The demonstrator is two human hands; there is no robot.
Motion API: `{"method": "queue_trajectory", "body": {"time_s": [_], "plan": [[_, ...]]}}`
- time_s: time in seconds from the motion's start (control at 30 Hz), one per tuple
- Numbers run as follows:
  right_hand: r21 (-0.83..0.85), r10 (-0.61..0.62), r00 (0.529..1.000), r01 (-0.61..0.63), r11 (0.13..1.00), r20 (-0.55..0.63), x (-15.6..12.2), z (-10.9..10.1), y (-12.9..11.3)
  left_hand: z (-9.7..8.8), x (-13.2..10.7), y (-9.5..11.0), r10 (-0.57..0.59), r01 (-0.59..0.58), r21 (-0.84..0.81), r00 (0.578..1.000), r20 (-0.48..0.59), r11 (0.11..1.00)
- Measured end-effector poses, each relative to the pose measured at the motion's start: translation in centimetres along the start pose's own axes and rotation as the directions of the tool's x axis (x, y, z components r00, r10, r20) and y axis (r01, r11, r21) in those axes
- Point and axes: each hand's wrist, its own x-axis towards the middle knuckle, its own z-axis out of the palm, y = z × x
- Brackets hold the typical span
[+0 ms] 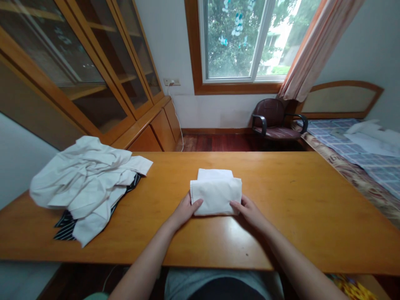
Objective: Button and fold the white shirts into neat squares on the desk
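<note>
Head view, from the near side: the wearer's grey clothing (pixel 176 285) shows below the front edge of the wooden desk (pixel 296 208), and two bare forearms reach over it. The left hand (pixel 185 209) is clamped on the left side of a folded white cloth (pixel 215 196), thumb on top, its other fingers mostly hidden. The right hand (pixel 249 211) pinches the right side the same way. The cloth is near the middle of the desk, its front layer wider than the white layer showing beyond it. Well to the left, a crumpled heap of white fabric (pixel 84 179) lies partly over dark striped fabric (pixel 66 231). Past the desk stand a glass-doored cabinet (pixel 145 137) on the left, a maroon armchair (pixel 270 114), and, at right, a bed (pixel 368 154) with a plaid cover. Farthest off, a window (pixel 234 54) has a pink curtain (pixel 321 46) along its right side.
</note>
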Motion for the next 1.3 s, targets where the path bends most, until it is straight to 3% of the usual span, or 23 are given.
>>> {"method": "queue_trajectory", "body": {"time_s": [0.17,0.3,0.4,0.6,0.73,0.83,0.93,1.17,1.3], "plan": [[0.023,-0.033,0.998,0.034,0.999,-0.049,0.0,-0.3,0.9,-0.5,-1.0,-0.7,-0.011,-0.020,0.194,0.987,0.158,0.981],[0.073,-0.025,0.990,0.036,0.997,-0.135,0.0,-0.2,1.2,0.0,-1.4,-0.5,-0.047,0.004,0.283,0.988,0.145,0.959],[0.135,-0.016,0.987,0.038,0.990,-0.157,0.3,0.1,1.1,0.5,-1.3,-0.2,-0.003,-0.025,0.271,0.995,0.103,0.962],[0.023,0.008,0.973,-0.003,1.000,-0.232,2.0,0.2,1.6,1.9,0.0,-0.8,0.081,-0.086,0.087,0.995,0.050,0.993],[-0.018,0.078,0.952,-0.087,0.996,-0.296,3.0,0.0,3.2,2.6,0.7,-1.1,-0.006,0.008,-0.132,1.000,0.011,0.991],[-0.092,0.073,0.936,-0.110,0.990,-0.344,3.4,-0.2,4.0,2.6,0.4,-0.8,-0.077,0.108,-0.276,0.989,0.124,0.955],[-0.203,0.020,0.922,-0.105,0.974,-0.386,3.7,-0.4,4.4,2.3,-0.3,-0.3,-0.073,0.142,-0.337,0.975,0.209,0.931],[-0.349,-0.071,0.916,-0.079,0.934,-0.395,4.2,-0.9,4.6,2.8,-0.7,-0.3,-0.142,0.143,-0.154,0.990,0.017,0.978],[-0.400,-0.043,0.903,-0.147,0.905,-0.429,4.3,-0.9,4.3,3.0,-0.9,-0.8,-0.083,0.088,0.037,0.988,-0.129,0.995]]}}
